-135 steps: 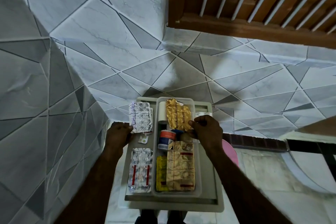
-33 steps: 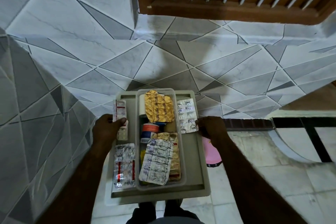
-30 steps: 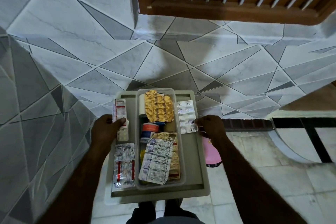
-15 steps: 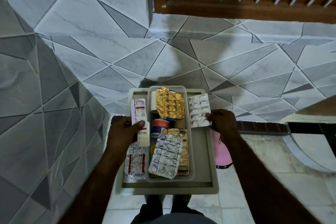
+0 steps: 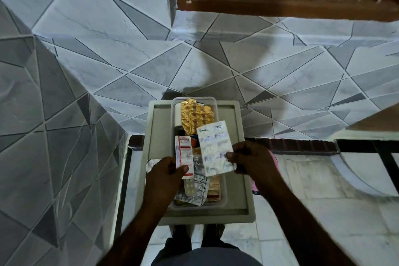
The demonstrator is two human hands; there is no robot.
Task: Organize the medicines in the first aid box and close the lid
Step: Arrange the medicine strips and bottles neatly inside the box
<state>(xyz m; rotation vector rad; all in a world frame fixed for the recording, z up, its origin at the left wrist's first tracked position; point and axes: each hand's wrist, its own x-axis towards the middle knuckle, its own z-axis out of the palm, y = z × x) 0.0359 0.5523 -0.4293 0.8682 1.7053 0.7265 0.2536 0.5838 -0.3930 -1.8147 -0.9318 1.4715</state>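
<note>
Left hand (image 5: 166,176) pinched shut on a narrow red-and-white strip (image 5: 184,157), thumb on its lower end, strip upright over the left side of the clear box (image 5: 216,103). Right hand (image 5: 250,158) closed on the right edge of a wider white blister sheet (image 5: 216,147), fingers curled behind it, sheet tilted slightly and held above the box's middle, top corner overlapping the gold foil sheet (image 5: 197,115) at the far end. Box sitting along the centre of the grey tray (image 5: 231,179), far rim near the tray's far edge, near rim close to the tray's near edge. Inside: gold foil at the far end, a small red-capped container (image 5: 194,142) mostly hidden between the two held strips, silver strips (image 5: 194,190) and a tan packet (image 5: 213,188) piled at the near end. One more silver strip (image 5: 152,163) poking out at the tray's left edge under the left wrist. No lid identifiable in view. Risks, as judgement: near-end pile already heaped at rim level, so dropping both strips on top likely to block the lid; loose edge grip on the white sheet could let it slide off onto the tray; left-edge strip easily forgotten or knocked off by the forearm.
</note>
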